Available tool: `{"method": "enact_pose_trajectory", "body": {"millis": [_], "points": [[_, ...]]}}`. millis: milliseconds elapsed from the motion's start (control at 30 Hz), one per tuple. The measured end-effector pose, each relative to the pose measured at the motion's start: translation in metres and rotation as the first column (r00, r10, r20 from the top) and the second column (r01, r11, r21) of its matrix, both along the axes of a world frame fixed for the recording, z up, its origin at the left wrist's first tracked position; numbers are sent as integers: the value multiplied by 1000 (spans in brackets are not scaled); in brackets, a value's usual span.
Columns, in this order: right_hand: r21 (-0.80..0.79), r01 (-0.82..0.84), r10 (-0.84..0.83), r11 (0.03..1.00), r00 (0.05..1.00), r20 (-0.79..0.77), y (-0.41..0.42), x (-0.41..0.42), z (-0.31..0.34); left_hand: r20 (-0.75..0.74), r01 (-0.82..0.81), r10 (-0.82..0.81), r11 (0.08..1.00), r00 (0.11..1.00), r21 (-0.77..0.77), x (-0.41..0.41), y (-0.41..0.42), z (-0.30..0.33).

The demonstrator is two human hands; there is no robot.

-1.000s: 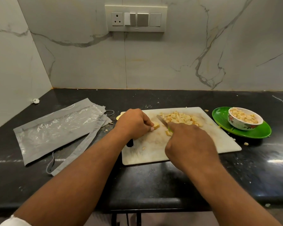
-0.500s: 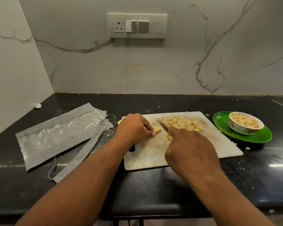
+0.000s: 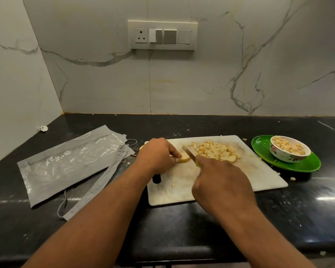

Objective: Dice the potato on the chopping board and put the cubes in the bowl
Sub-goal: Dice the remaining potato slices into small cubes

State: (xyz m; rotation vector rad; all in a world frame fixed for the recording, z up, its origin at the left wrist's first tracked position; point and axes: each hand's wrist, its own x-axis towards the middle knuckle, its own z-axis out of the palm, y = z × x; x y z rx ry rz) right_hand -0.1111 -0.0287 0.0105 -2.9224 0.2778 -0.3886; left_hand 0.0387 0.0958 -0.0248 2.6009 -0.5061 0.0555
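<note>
Potato piece [image 3: 184,158]: pale slice on the chopping board, left of centre, pinned under the left fingertips, knife blade against its right side.
Left hand [image 3: 159,152]: fingers curled down over the slice, holding it to the board.
Right hand [image 3: 220,182]: closed round a green knife handle, only a sliver of the handle showing at the knuckles.
Knife [image 3: 189,153]: blade angled up and left from the right hand, tip between slice and cube pile.
Cut cubes [image 3: 215,150]: loose heap on the far middle of the board, just right of the blade.
Chopping board [image 3: 259,175]: white, stained, flat on the black counter [image 3: 182,229].
Bowl [image 3: 289,151]: floral, holding cubes, standing on a green plate [image 3: 302,165] right of the board.
Strays: one cube [image 3: 292,178] on the counter near the plate.
Grey plastic pouch [image 3: 72,163]: flat on the counter, left of the board.
Switch panel [image 3: 162,35]: on the marble wall behind.
</note>
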Motion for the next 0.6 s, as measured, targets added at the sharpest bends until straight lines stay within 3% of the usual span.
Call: {"method": "enact_pose_trajectory", "body": {"millis": [133,367,600], "points": [[6,-18,19,1000,998,-56,10,14,-12,-42,-13,11,999,999,-51,1,2,0],[-7,-38,38,999,998,-60,-3,-31,-5,-47,-12,10,999,999,-47,8,2,0],[10,-24,24,1000,999,-43,14,12,-16,-23,-47,47,999,999,-20,4,5,2]]}}
